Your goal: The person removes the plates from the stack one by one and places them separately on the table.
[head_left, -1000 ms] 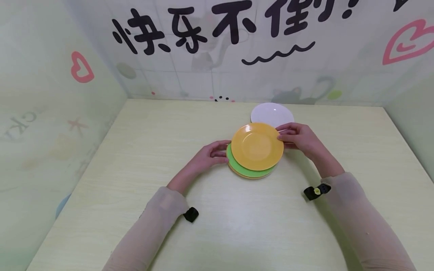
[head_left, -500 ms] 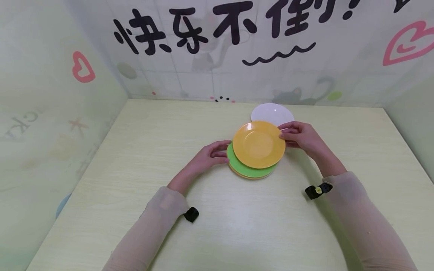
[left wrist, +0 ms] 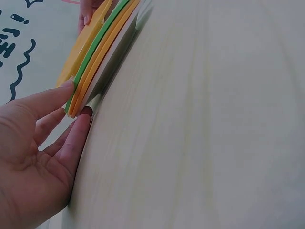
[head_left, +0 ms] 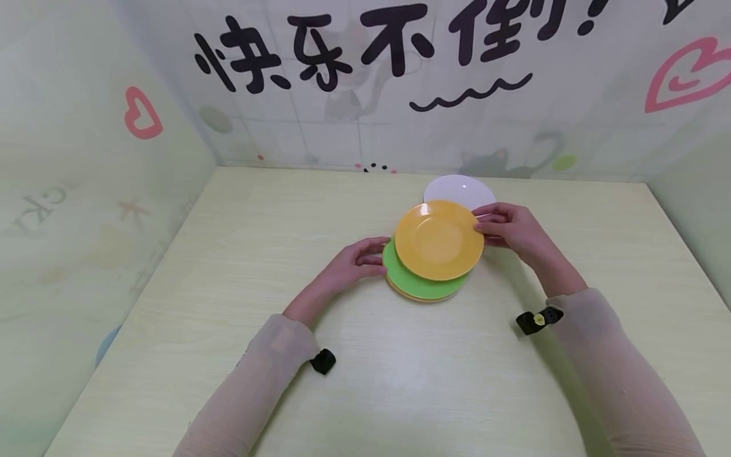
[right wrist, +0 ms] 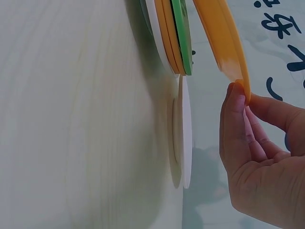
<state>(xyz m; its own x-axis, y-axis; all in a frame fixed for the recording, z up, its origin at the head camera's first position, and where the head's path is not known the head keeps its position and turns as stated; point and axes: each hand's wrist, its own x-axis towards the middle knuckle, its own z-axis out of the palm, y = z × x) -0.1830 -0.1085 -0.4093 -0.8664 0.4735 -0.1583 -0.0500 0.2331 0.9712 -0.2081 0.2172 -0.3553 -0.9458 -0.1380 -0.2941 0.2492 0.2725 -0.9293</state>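
Observation:
My right hand (head_left: 516,233) pinches the right rim of a yellow-orange plate (head_left: 439,240), thumb on top and fingers beneath. In the right wrist view this plate is tilted and lifted apart from the stack. Under it lies a green plate (head_left: 412,282), the top of a stack with orange plates (left wrist: 99,62) and a whitish one (right wrist: 159,40) below. My left hand (head_left: 349,270) grips the stack's left edge; in the left wrist view the thumb presses the green rim and fingers reach under the bottom plate. The raised plate hides much of the green one.
A white plate (head_left: 454,188) sits on the light wooden table (head_left: 394,374) behind the stack, partly covered by the yellow-orange plate in the head view. A printed back wall (head_left: 285,120) rises at the table's far edge, with side walls left and right.
My right hand has moved slightly up and right in the head view with the yellow-orange plate, baring more of the green plate. My left hand and the stack stay put.

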